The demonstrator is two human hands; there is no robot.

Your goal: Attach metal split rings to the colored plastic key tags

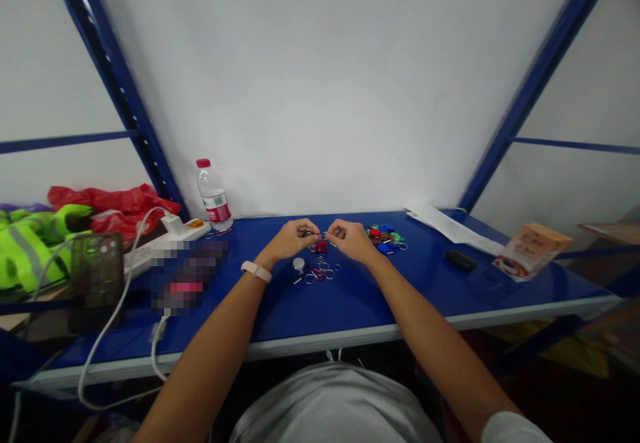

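Note:
My left hand (293, 239) and my right hand (350, 239) meet above the middle of the blue table top (350, 296), fingertips pinched close together. Between them a small metal ring (325, 235) shows, though the fingers partly hide it. A red key tag (320, 247) lies just below my fingers. Several loose metal rings (320, 271) are scattered nearer me, with a round silver piece (299, 264) among them. Right of my right hand sits a heap of coloured plastic key fobs (385, 237) in blue, red and green.
A water bottle (215, 196) and a white power strip (167, 246) stand at the back left, with a white cable looping over the front edge. A pixelated patch (187, 276) hides part of the table. Right are white paper (450, 228), a black object (461, 259) and a printed box (533, 251).

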